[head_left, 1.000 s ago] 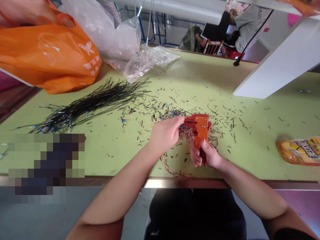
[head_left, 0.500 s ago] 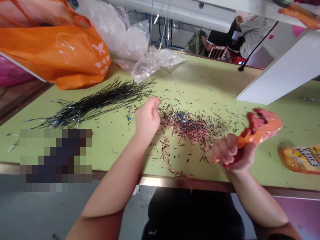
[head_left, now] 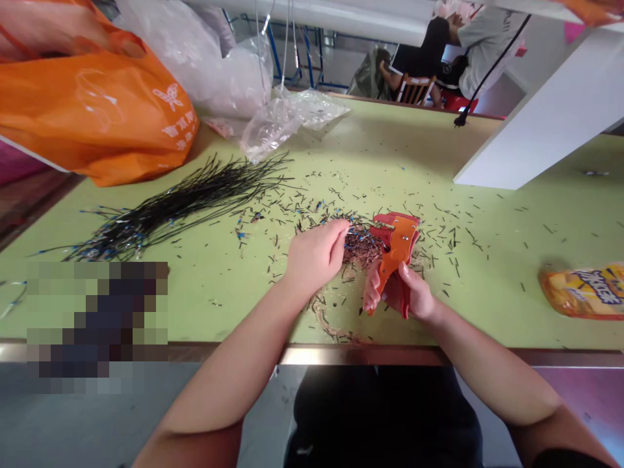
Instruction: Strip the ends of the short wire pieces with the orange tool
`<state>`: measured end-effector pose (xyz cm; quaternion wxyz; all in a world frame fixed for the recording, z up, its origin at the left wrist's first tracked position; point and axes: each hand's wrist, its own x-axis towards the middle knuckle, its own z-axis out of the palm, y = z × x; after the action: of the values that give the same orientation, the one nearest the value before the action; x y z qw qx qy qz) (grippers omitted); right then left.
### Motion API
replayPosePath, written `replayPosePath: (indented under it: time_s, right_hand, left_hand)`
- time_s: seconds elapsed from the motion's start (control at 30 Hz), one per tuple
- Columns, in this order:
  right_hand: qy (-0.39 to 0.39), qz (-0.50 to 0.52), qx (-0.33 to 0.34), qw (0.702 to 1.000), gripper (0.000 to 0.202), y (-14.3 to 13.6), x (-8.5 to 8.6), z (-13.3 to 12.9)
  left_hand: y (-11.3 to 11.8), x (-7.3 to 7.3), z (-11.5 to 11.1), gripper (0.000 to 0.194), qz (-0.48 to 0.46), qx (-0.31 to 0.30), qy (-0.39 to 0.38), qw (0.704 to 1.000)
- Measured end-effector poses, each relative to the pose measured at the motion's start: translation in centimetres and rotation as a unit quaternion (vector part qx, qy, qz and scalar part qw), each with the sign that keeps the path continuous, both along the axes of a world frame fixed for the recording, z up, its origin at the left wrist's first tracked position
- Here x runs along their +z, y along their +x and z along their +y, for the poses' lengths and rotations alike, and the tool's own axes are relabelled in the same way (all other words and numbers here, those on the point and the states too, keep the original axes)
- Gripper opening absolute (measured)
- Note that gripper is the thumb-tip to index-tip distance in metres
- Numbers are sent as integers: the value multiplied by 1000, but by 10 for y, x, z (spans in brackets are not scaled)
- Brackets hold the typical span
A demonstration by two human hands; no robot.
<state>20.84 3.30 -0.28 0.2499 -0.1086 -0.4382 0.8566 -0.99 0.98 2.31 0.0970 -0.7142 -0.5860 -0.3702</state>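
Observation:
My right hand point(head_left: 402, 289) is wrapped round the handles of an orange and red wire stripper point(head_left: 400, 240), its jaws pointing left. Close by those jaws, my left hand point(head_left: 316, 252) is closed in a pinch on a thin black wire point(head_left: 361, 225) whose end reaches toward the stripper. Most of that wire is hidden by the hand. Under and between both hands lies a heap of stripped copper and black scraps point(head_left: 363, 250), with blue bits among them. A bundle of long black wires point(head_left: 195, 198) lies to the left on the green table point(head_left: 390, 146).
An orange bag point(head_left: 131, 117), with another person's hand point(head_left: 88, 29) at its top, stands at the back left beside clear plastic bags point(head_left: 287, 120). A white upright panel point(head_left: 526, 123) rises at right, near a yellow snack packet point(head_left: 587, 292). People sit beyond the table.
My right hand has brought the wire stripper left and turned it, so the jaws now face my left hand. My left hand has moved right and slightly nearer to me.

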Motion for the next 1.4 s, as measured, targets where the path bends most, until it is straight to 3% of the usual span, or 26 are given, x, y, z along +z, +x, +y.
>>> replayPosePath:
  time_s: [0.57,0.97,1.4]
  right_hand:
    - [-6,-34,32,999,60,2,-5,-2]
    - [-2,-31,23,999,58,3,-3,0]
    - [33,-40,24,998,57,1,1,0]
  left_hand:
    - [8,1,-3,19,22,-44,42,998]
    - [5,0,-4,24,35,-24,-14,999]
    - [3,0,-4,32,58,-16,-21,998]
